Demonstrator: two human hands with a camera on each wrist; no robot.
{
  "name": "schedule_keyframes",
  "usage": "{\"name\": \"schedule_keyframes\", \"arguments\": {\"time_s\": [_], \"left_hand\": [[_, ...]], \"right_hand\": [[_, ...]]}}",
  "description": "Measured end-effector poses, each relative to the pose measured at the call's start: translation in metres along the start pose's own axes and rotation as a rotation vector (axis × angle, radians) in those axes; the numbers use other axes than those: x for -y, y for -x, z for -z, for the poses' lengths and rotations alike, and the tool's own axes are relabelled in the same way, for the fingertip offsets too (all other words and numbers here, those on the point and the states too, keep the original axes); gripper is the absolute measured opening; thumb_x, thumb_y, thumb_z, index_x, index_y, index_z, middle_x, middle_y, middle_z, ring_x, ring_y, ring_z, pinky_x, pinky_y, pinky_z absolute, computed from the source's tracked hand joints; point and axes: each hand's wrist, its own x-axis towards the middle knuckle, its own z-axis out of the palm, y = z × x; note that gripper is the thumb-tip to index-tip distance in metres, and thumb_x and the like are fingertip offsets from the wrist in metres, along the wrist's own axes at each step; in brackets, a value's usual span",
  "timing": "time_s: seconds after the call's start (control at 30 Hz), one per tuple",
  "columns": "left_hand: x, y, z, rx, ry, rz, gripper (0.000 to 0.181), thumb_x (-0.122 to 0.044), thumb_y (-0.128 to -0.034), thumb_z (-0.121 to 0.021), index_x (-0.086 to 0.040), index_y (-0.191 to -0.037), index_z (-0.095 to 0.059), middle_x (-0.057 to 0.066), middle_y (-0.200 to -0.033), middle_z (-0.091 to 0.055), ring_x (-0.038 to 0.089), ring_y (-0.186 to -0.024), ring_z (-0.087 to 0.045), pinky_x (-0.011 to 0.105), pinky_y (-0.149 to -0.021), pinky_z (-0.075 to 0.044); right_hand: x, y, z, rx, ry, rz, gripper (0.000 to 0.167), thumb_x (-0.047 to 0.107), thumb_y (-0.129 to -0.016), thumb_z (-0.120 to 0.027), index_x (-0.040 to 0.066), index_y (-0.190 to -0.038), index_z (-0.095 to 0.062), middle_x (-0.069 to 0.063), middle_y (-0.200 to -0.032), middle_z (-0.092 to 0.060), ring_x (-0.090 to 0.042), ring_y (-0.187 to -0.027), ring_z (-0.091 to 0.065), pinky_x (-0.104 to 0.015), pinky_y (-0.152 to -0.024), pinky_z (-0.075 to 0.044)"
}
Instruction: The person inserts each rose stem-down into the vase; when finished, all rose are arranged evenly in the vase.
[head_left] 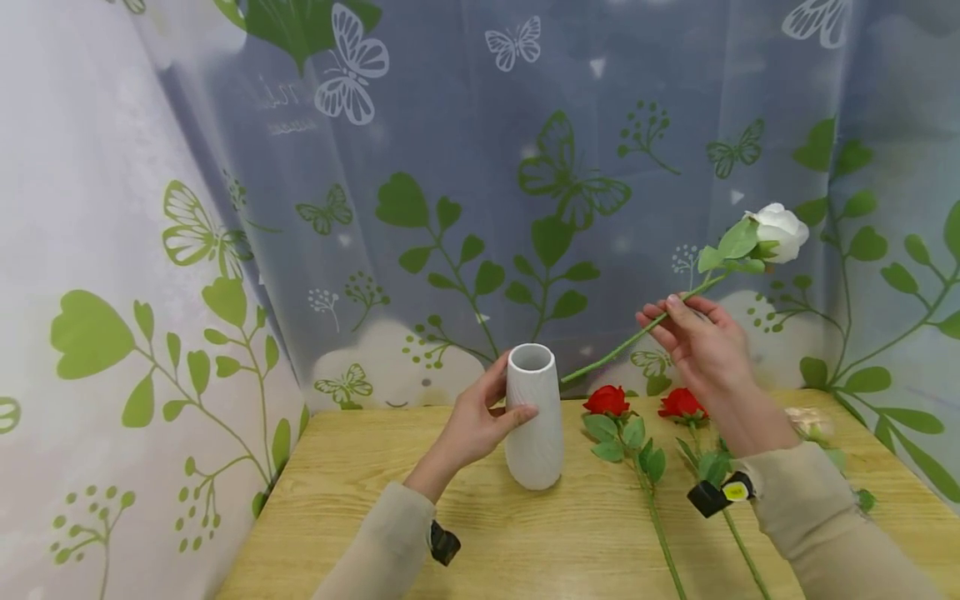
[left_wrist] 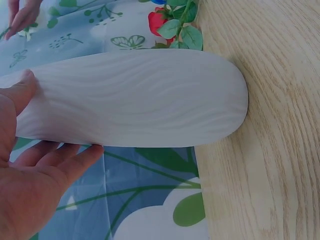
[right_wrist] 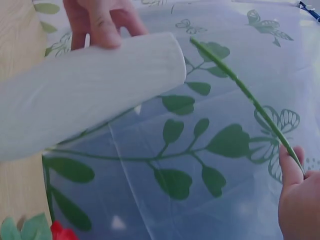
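Note:
A white vase (head_left: 534,433) with a wavy ribbed surface stands upright on the table, its round mouth open at the top. My left hand (head_left: 480,412) grips its upper part, thumb across the front and fingers round the far side. In the left wrist view the vase (left_wrist: 150,100) reaches down to the wood. My right hand (head_left: 701,337) pinches the green stem of a white rose (head_left: 780,233) between thumb and fingers. The rose slants, bloom up to the right, and its bare stem end points toward the vase, just right of the rim and apart from it.
Two red roses, one (head_left: 607,402) nearer the vase and another (head_left: 682,404) under my right forearm, lie on the wooden table (head_left: 337,500). A pale pink flower (head_left: 812,423) lies farther right, partly hidden by the sleeve. A leaf-and-butterfly curtain (head_left: 450,125) hangs behind and beside the table.

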Motion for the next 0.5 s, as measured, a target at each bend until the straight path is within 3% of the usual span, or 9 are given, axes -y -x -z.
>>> {"name": "schedule_keyframes", "arguments": {"time_s": [0.2, 0.5], "left_hand": [[0.0, 0.0, 0.0, -0.003, -0.004, -0.01, 0.088, -0.011, -0.0958, -0.079, -0.021, -0.168, -0.03, 0.016, -0.155, -0.057, 0.036, -0.137, -0.061, 0.054, -0.103, -0.057], [0.0, 0.0, 0.0, 0.003, -0.003, -0.005, 0.089, -0.012, -0.0962, -0.079, -0.024, -0.168, -0.029, 0.013, -0.158, -0.054, 0.035, -0.139, -0.059, 0.057, -0.104, -0.056]], "right_hand": [[-0.012, -0.005, -0.018, -0.009, 0.006, 0.073, 0.035, -0.002, -0.099, -0.067, 0.005, -0.118, -0.038, -0.013, -0.09, -0.069, -0.027, -0.084, -0.079, -0.037, -0.083, -0.065], [-0.033, -0.009, -0.037, 0.014, 0.128, 0.118, 0.031, 0.002, -0.097, -0.071, 0.005, -0.114, -0.045, -0.01, -0.09, -0.072, -0.024, -0.08, -0.08, -0.034, -0.081, -0.065]]}}
